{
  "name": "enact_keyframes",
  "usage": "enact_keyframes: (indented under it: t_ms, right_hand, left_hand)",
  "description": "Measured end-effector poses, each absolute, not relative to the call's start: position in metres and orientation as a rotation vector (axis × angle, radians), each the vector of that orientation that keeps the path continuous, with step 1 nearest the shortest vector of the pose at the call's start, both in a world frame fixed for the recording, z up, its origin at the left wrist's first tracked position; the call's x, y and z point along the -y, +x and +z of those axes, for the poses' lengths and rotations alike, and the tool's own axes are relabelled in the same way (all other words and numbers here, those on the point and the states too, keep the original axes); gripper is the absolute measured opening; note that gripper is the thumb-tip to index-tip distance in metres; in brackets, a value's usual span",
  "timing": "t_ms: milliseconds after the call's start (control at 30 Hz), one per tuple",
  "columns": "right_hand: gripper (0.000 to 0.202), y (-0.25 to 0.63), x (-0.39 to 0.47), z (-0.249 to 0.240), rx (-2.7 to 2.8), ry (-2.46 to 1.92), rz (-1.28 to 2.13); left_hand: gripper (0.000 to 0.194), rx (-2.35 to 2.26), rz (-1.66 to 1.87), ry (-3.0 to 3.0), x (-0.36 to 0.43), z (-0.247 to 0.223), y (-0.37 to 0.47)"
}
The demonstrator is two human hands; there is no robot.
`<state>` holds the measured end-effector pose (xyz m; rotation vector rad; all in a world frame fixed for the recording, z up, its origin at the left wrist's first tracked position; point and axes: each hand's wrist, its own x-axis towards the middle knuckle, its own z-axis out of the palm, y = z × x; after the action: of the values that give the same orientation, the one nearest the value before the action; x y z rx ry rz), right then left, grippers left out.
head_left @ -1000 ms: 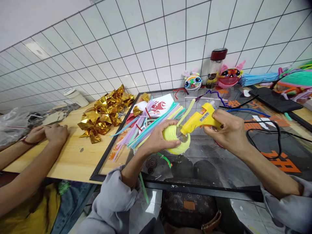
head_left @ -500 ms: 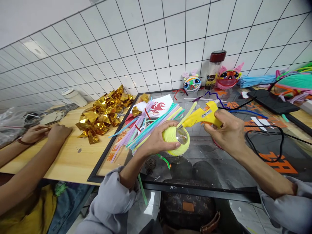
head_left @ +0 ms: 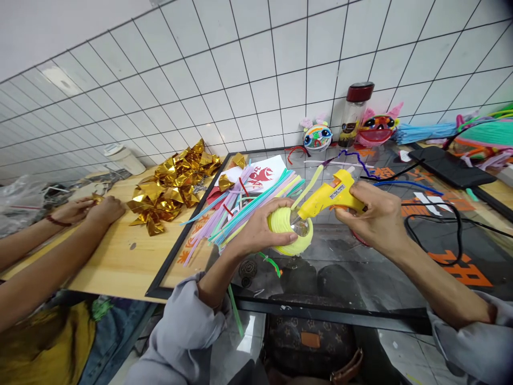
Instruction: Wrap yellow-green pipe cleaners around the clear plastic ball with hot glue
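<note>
My left hand [head_left: 264, 227] is closed around a clear ball wrapped in yellow pipe cleaner [head_left: 298, 246], whose bare see-through part faces up and right. A loose end of the yellow strand [head_left: 310, 184] sticks up from the ball. In my right hand [head_left: 372, 214] is a yellow hot glue gun [head_left: 331, 195], gripped by its handle. Its nozzle points down-left and meets the ball near the edge of the wrapping; whether glue is coming out I cannot tell.
A bundle of coloured pipe cleaners [head_left: 256, 200] lies behind my left hand. Gold foil pieces [head_left: 172, 182] are piled further left, near a co-worker's hands [head_left: 104, 211]. At the back stand a glass bottle [head_left: 352, 117] and decorated balls [head_left: 316, 136]. A black cable [head_left: 460, 235] loops at right.
The glue gun's tip has shifted slightly down and right along the ball's clear part. My left hand stays around the ball. The co-worker's hands have moved a little, with gold foil now showing between them.
</note>
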<state>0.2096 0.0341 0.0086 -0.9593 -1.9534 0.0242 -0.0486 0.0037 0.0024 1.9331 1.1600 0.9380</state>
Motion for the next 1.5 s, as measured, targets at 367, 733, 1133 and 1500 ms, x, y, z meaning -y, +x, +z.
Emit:
enact_keyframes:
  t_ms: [367, 733, 1133, 1500]
  right_hand:
    - [0.024, 0.236, -0.073, -0.011, 2.007, -1.809, 0.15]
    - [0.045, 0.237, -0.09, -0.025, 2.066, -2.155, 0.059]
    - [0.052, 0.2, -0.041, 0.014, 1.866, -0.993, 0.277]
    - [0.014, 0.19, -0.015, 0.027, 1.889, -0.853, 0.42]
  left_hand:
    - [0.06, -1.184, 0.958, 1.939, -0.006, -0.002, -0.051]
    - [0.056, -1.196, 0.976, 1.951, -0.006, -0.002, -0.048]
    - [0.051, -1.093, 1.012, 2.056, -0.005, -0.003, -0.046]
    - [0.051, -1.067, 1.004, 2.099, -0.004, -0.003, -0.047]
